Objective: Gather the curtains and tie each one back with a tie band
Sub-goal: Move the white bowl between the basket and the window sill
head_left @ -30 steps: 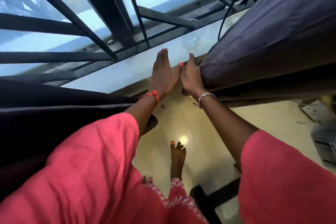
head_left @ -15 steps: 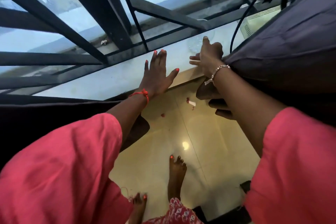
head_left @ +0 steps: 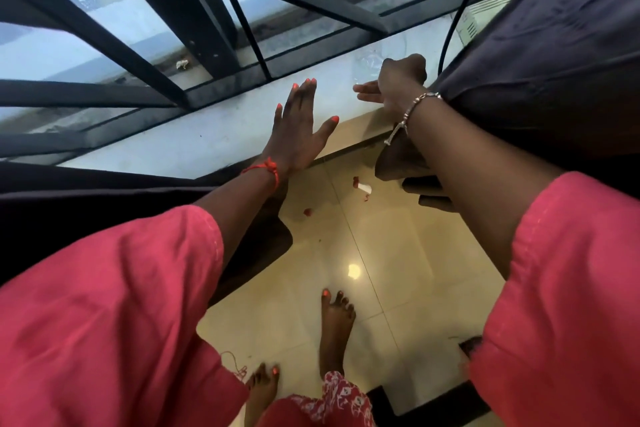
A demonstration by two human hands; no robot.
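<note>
Two dark curtains hang at the window, one at the left and one at the right. My left hand is stretched out flat with straight fingers over the white sill, apart from both curtains. My right hand is raised at the inner edge of the right curtain. Its wrist and forearm lie against the cloth, its fingers are loosely bent and point left, and nothing shows inside them. No tie band is in view.
Black window bars run behind the sill. A black cable drops beside the right curtain, near a clear plastic item on the sill. Red and white scraps lie on the tiled floor by my bare feet.
My hands were touching at the middle of the sill. They have parted: the right hand went up and right along the right curtain's edge, and the left hand's fingers spread.
</note>
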